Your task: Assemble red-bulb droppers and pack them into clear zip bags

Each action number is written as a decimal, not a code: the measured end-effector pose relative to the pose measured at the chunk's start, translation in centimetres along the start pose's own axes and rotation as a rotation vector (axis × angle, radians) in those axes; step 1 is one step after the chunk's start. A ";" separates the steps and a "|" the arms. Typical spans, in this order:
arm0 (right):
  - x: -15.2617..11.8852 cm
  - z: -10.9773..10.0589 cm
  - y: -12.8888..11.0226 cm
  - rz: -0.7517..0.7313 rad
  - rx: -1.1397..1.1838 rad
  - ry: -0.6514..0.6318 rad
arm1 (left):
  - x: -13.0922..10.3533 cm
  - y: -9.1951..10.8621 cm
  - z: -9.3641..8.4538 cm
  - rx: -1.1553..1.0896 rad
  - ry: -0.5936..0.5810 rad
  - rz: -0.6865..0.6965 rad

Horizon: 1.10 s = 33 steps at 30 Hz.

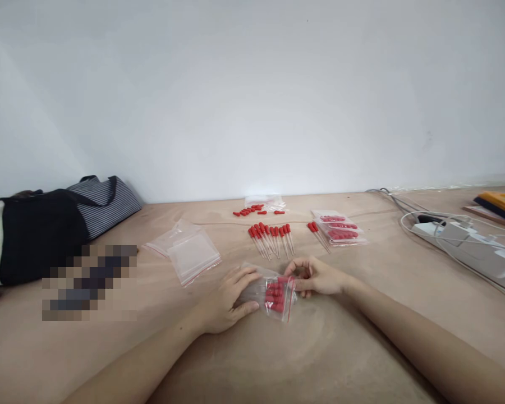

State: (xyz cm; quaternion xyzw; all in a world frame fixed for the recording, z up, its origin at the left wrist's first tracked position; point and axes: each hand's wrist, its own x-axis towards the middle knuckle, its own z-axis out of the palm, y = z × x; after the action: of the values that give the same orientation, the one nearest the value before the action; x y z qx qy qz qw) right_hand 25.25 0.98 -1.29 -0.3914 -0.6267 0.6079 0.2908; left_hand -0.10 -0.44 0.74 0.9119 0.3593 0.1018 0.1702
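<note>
A clear zip-lock bag (pixel 258 290) with a red line along its mouth lies before me, its mouth facing right. Inside are several glass droppers (pixel 275 295) with red rubber bulbs, bulbs toward the mouth. My left hand (pixel 238 294) holds the bag's closed end between thumb and fingers. At the mouth's far corner, my right hand (pixel 309 276) pinches the bag edge. Just beyond the hands, a fanned row of loose droppers (pixel 273 238) rests on the table. Two more droppers (pixel 317 235) lie to the right of that row, beside filled bags (pixel 340 229) in a stack.
Flat zip-lock bags (pixel 191 249) lie left of the droppers. Loose red bulbs (pixel 248 211) and another clear bag (pixel 269 201) are near the wall. A black bag (pixel 37 235) and a striped bag (pixel 105 205) stand left. At right are a power strip (pixel 467 252) and cables (pixel 398 205).
</note>
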 end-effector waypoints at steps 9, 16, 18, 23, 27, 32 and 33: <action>0.2 0.0 0.5 -0.109 -0.139 0.105 | 0.2 0.3 -0.4 -0.005 -0.033 0.039; 0.4 0.2 1.2 -0.254 -0.239 0.149 | 0.2 0.2 -0.5 -0.053 -0.038 0.044; 0.5 0.1 1.1 -0.260 -0.261 0.185 | 0.2 0.2 -0.6 -0.060 -0.044 0.042; 0.3 0.4 0.6 -0.263 -0.306 0.116 | 0.3 0.2 -0.6 -0.058 -0.040 0.046; 0.5 0.6 0.4 -0.274 -0.292 0.106 | 0.2 -0.1 -0.4 -0.050 -0.036 0.060; 1.0 0.7 1.1 -0.189 -0.166 0.159 | 0.2 -0.2 -0.4 -0.031 -0.035 0.054; 1.1 0.6 1.2 -0.189 -0.138 0.151 | 0.2 -0.1 -0.4 -0.027 -0.036 0.055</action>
State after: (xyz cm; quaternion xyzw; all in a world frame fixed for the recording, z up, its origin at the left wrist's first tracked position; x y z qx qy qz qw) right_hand 24.33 1.50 -2.68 -0.3942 -0.6774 0.5022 0.3655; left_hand -0.20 -0.14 1.05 0.9208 0.3294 0.0949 0.1858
